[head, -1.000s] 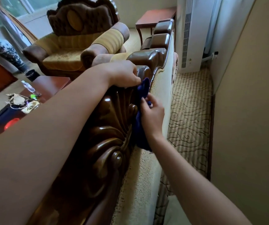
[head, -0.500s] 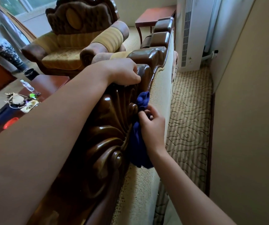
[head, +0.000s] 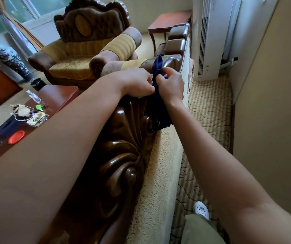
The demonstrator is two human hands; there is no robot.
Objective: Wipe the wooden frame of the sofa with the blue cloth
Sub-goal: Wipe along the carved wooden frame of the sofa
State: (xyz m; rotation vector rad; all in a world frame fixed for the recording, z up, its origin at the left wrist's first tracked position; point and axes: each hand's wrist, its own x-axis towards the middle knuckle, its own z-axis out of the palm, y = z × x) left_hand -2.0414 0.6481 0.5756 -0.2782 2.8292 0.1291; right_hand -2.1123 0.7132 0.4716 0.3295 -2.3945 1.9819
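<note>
Both hands, left hand (head: 137, 81) and right hand (head: 171, 85), pinched the blue cloth (head: 158, 103) with curled fingers atop the wooden frame (head: 123, 147), apparently regathering it; next, wiping toward twelve o'clock.

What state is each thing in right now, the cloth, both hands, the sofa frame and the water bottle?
Blue cloth: bunched, draped over the frame's top.
Left hand: curled, pinching the cloth.
Right hand: gripping the cloth.
Carved wooden frame: glossy, partly covered.
Water bottle: lying on the table.
</note>
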